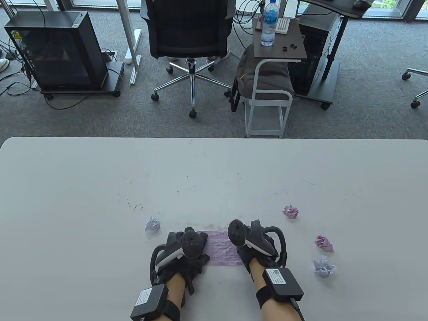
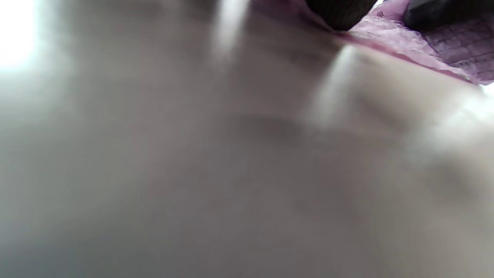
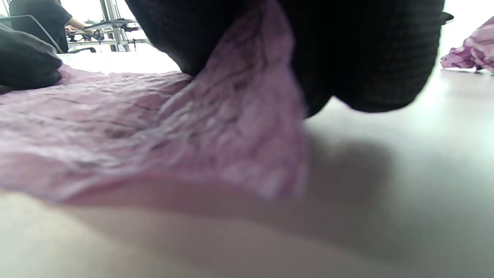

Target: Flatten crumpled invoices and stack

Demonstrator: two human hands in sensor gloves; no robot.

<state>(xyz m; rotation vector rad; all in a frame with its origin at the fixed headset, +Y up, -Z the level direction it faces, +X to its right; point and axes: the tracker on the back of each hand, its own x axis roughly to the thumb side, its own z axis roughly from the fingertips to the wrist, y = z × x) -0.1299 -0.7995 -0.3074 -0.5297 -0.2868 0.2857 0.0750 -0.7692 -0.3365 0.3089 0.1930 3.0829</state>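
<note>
A pink invoice lies opened out and wrinkled on the white table near the front edge. My left hand rests on its left end and my right hand on its right end, both pressing it down. In the left wrist view, dark fingertips sit on the pink invoice. In the right wrist view, my fingers press the invoice, and a ridge of paper rises between them. Several crumpled invoices lie around: a pale one on the left, a pink one on the right.
Two more crumpled balls lie at the right, one pink and one pale. One pink ball shows in the right wrist view. An office chair and a side cart stand beyond the table's far edge.
</note>
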